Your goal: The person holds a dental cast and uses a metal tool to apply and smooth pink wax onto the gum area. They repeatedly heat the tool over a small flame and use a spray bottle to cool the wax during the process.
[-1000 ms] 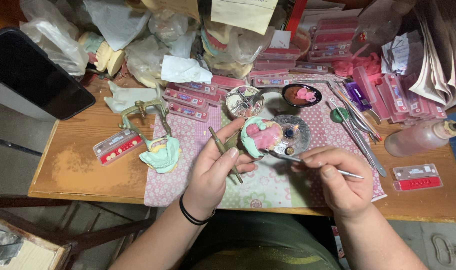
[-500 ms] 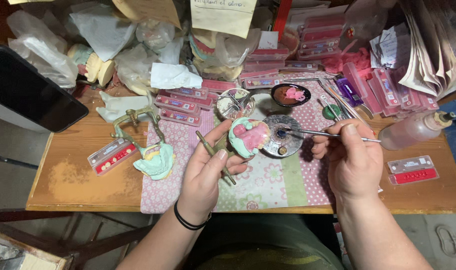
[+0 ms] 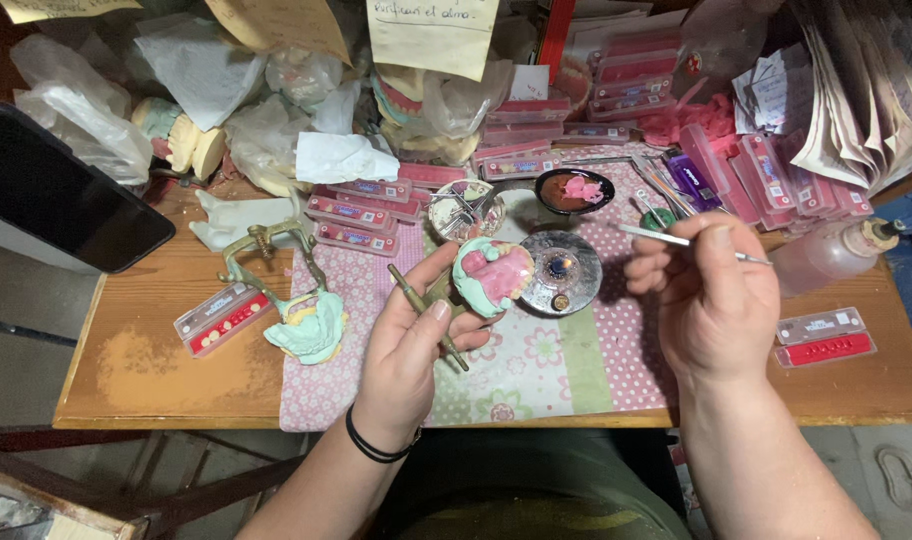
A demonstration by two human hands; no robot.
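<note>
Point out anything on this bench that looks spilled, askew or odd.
A pale powdery smear stains the bare wood at the table's left front. Pink wax scraps lie loose among the cases at the back. Otherwise cluttered but undamaged; the left hand holds the mint dental cast level.

At the middle of the desk (image 3: 146, 375), a patterned cloth (image 3: 566, 370) lies under both hands. The left hand (image 3: 411, 340) holds a dental cast (image 3: 491, 275) on a metal frame above the cloth; just right of the cast sits a round burner (image 3: 566, 270). The right hand (image 3: 711, 300), farther right, holds a thin metal tool (image 3: 666, 238) pointing left. Behind the burner stand a small dish of wax (image 3: 576, 190) and, to its left, a round tin (image 3: 461, 208). Left of the left hand, a second cast on an articulator (image 3: 301, 315) rests at the cloth's edge, a flat tooth card (image 3: 221, 318) beside it. A squeeze bottle (image 3: 831, 255) lies near the right edge, two flat boxes (image 3: 824, 338) in front of it.
</note>
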